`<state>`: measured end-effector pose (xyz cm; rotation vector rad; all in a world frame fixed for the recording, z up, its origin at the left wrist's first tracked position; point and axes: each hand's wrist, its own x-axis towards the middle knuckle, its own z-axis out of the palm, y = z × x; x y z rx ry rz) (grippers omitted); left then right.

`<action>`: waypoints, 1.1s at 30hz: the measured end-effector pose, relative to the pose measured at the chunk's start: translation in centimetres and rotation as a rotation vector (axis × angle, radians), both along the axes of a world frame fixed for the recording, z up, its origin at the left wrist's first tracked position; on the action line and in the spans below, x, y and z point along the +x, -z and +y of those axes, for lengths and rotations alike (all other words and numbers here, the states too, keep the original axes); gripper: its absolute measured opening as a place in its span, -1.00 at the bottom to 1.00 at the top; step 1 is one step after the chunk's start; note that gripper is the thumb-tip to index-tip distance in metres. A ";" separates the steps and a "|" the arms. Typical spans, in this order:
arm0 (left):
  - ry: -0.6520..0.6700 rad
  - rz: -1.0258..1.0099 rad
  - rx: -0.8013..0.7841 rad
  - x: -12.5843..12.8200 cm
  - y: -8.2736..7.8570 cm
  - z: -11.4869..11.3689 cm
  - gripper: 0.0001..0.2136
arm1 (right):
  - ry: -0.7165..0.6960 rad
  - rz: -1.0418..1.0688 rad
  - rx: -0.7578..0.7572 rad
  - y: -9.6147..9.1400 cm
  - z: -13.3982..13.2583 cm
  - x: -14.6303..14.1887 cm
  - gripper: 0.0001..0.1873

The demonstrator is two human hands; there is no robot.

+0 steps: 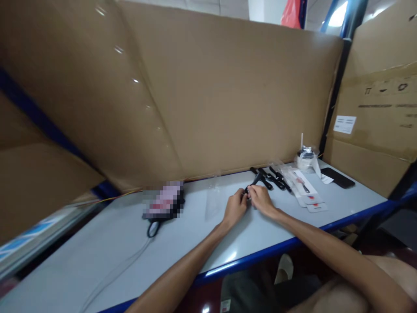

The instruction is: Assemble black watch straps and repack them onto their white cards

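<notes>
My left hand (237, 205) and my right hand (260, 200) meet above the table, fingers closed around one slim black-handled tool (257, 178). The tool tilts up and away to the right; its exact kind cannot be made out, and my fingers cover its lower part. Just beyond my right hand, several similar black-handled tools (276, 179) lie in a loose group. Beside them are clear plastic sleeves with printed cards (304, 184) that picture a black-handled tool. A clear plastic bag (213, 202) lies flat to the left of my left hand.
A phone on a black stand (166, 202), its screen blurred, sits at left with a cable (114, 269). At the back right are a white container in plastic (305, 161) and a dark phone (338, 178). Cardboard (228, 95) walls the back; a carton (371, 104) stands right.
</notes>
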<state>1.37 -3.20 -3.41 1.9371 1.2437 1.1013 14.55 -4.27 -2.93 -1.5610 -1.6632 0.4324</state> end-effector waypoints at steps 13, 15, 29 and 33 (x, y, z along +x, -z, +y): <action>0.031 0.024 0.012 -0.2 0.2 0.1 -0.82 | -0.031 -0.039 0.035 0.0 -0.3 0.2 -0.54; 0.025 0.034 0.021 -0.2 0.1 0.0 -0.81 | -0.035 -0.038 0.033 0.0 -0.3 0.2 -0.55; 0.018 0.079 0.052 -0.3 0.5 0.4 -0.86 | -0.007 -0.101 0.048 0.1 -0.2 0.1 -0.58; 0.030 0.099 0.059 -0.4 0.6 0.5 -0.86 | -0.005 -0.095 0.038 0.0 -0.3 0.1 -0.56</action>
